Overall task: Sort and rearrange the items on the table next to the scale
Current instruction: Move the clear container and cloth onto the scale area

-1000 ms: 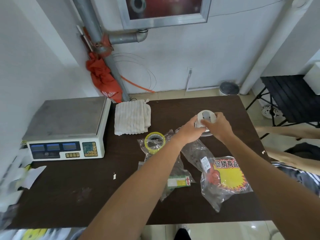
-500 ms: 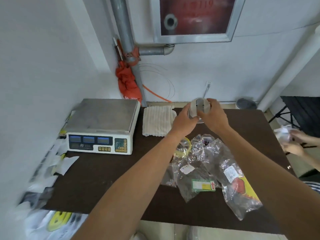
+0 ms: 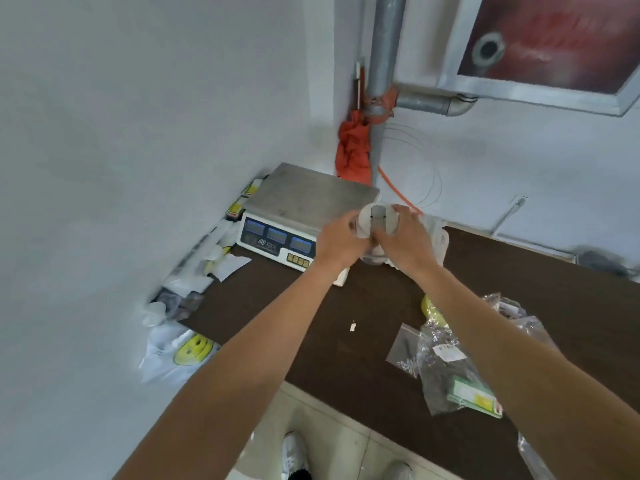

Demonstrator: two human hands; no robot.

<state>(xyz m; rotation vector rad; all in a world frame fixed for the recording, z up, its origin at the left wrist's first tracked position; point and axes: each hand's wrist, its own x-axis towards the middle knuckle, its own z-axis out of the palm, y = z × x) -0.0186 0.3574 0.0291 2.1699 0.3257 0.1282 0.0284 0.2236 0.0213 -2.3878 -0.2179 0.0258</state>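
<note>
Both hands hold a white round plastic piece [image 3: 378,220] in the air, just in front of the scale's right front corner. My left hand [image 3: 341,240] grips its left side and my right hand [image 3: 403,242] grips its right side. The electronic scale [image 3: 311,199] with a steel platter stands at the table's far left. A folded white towel [image 3: 439,237] lies behind my right hand, mostly hidden. A yellow tape roll [image 3: 431,308] and several clear plastic bags [image 3: 446,362] of small parts lie on the dark brown table [image 3: 311,323] to the right.
White plastic bags and papers, one with a yellow smiley face [image 3: 192,348], are jammed between the table's left edge and the wall. A grey pipe [image 3: 382,64] with an orange cloth [image 3: 353,150] rises behind the scale. My shoes [image 3: 294,455] show below the table's front edge.
The view has swung left and tilted. Both hands have carried the white round piece leftward, from above the towel to the scale's right front corner. The bags now lie far right.
</note>
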